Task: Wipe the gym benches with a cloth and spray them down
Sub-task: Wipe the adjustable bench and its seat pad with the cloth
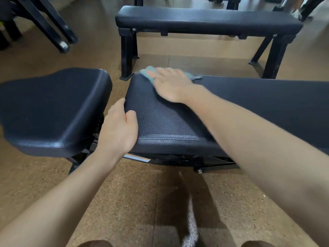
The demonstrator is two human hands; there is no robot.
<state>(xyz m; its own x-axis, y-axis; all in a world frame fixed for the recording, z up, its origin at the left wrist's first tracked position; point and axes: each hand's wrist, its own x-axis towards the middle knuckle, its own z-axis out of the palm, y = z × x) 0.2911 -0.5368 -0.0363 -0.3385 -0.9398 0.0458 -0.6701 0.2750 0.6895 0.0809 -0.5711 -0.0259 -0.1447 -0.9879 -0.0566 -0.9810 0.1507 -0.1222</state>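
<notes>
A black padded bench back pad (178, 122) runs from the centre to the right edge. Its separate seat pad (51, 111) lies to the left across a narrow gap. My right hand (170, 84) presses flat on a teal cloth (148, 73) at the pad's far left corner. The cloth shows beyond my fingers and in a grey fringe to the right of the hand. My left hand (119, 129) grips the pad's near left corner, thumb on top and fingers down in the gap. No spray bottle is in view.
A second flat black bench (208, 20) stands just beyond, its steel legs (127, 56) close to the far corner of my pad. Black machine frame legs (51, 27) slant at the upper left. Brown speckled rubber floor lies all round. My knees show at the bottom edge.
</notes>
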